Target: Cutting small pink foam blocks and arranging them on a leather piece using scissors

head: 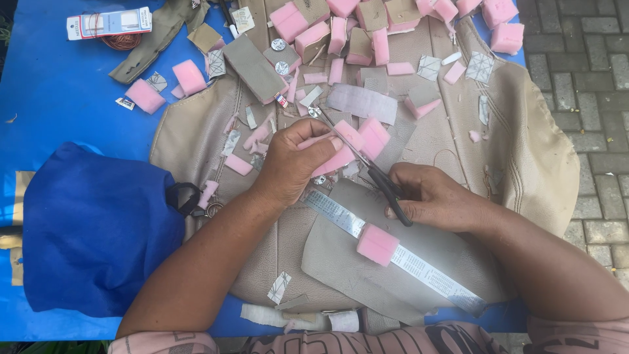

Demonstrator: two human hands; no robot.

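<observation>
Left hand (295, 164) on crowded pink foam (344, 147)

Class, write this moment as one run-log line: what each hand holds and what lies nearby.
left hand: holds pink foam strip | right hand: scissors cutting it | nearby: steel ruler, foam block

A blue-covered table (59, 98) stands outdoors in daylight on grey paving bricks (593, 72).

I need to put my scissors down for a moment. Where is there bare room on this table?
Bare blue table lies left, between the wire coil and the blue bag. The top, heaped with pink foam blocks, is crowded.
</observation>
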